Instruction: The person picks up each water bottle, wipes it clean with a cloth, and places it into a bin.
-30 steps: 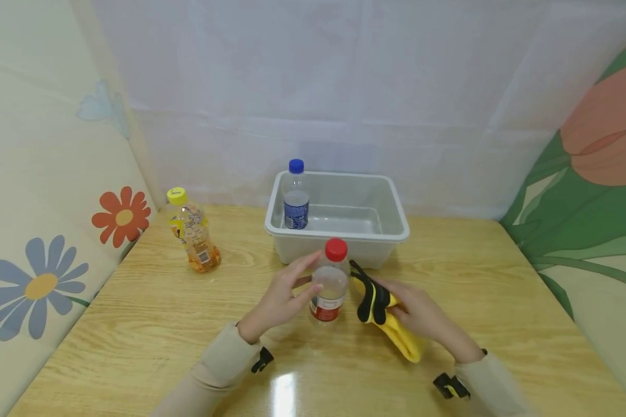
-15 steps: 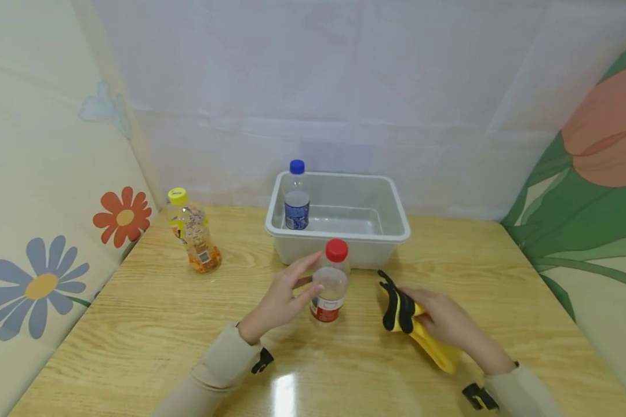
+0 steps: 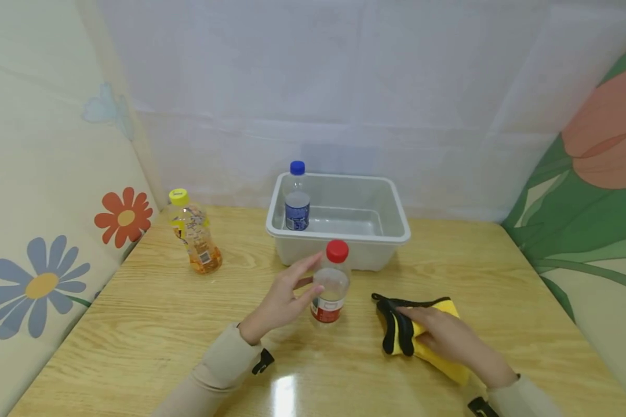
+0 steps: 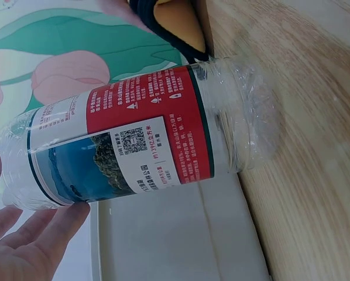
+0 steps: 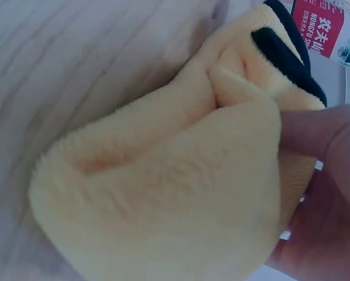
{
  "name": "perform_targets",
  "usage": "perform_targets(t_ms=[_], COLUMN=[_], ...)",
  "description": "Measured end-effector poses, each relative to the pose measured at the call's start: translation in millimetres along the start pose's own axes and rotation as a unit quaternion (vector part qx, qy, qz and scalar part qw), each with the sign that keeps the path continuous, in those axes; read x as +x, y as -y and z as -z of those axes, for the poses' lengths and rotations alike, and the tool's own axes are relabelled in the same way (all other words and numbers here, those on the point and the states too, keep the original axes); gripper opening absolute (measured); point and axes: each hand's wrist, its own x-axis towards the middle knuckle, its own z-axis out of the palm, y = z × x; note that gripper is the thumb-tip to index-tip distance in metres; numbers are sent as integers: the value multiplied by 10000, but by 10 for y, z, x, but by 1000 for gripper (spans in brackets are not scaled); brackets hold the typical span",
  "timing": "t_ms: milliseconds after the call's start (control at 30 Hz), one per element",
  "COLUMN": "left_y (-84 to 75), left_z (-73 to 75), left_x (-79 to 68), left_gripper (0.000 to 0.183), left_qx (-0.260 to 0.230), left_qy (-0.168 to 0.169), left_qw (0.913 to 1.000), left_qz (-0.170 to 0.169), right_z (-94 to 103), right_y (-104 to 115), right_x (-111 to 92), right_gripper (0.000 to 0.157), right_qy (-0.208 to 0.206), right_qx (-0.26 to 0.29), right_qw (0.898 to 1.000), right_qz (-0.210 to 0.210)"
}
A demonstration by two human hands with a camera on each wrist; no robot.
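Observation:
My left hand (image 3: pixel 281 295) holds a clear plastic water bottle (image 3: pixel 331 286) with a red cap and red-and-white label, upright on the table in front of the bin. In the left wrist view the thumb and fingertips are at the upper part of the bottle (image 4: pixel 122 140). To its right, my right hand (image 3: pixel 443 336) grips a folded yellow cleaning cloth (image 3: pixel 440 362) with black edging, low over the table. The right wrist view shows the thumb against the bunched cloth (image 5: pixel 181 187), with the other fingers partly hidden behind it.
A light grey plastic bin (image 3: pixel 339 237) stands at the back middle, with a blue-capped bottle (image 3: pixel 297 211) upright at its left end. On the left of the wooden table (image 3: pixel 151 336) stands a yellow-capped bottle (image 3: pixel 195 240) with some orange drink inside. Fabric hangs behind and at both sides.
My right hand has moved right, away from the red-capped bottle, taking the cloth along and lowering it; the cloth now spreads out more. The left hand and its bottle have stayed put.

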Motion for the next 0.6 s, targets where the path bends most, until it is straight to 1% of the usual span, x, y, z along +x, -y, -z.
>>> perform_targets(t_ms=[100, 167, 267, 400, 467, 600], left_y=[-6, -8, 0, 7, 4, -14], left_z=[1, 1, -5, -12, -13, -23], left_x=[0, -3, -7, -12, -14, -14], left_gripper=[53, 54, 54, 53, 54, 59], left_qx=[-13, -21, 2, 67, 84, 141], left_qy=[-13, -25, -42, -49, -51, -75], left_qw=[10000, 10000, 10000, 9999, 9999, 9998], left_qz=[4, 12, -15, -69, -47, 114], right_z=[-46, -61, -73, -94, -111, -136], right_y=[-15, -15, -12, -22, -36, -59], right_x=[-17, -34, -66, -99, -111, -137], right_gripper=[57, 59, 65, 69, 69, 69], right_qy=[-1, 102, 465, 956, 1030, 994], right_qx=[10, 21, 114, 419, 511, 685], right_qw=[9999, 9997, 9989, 9938, 9926, 9922], right_qz=[158, 215, 4, -379, -392, -294])
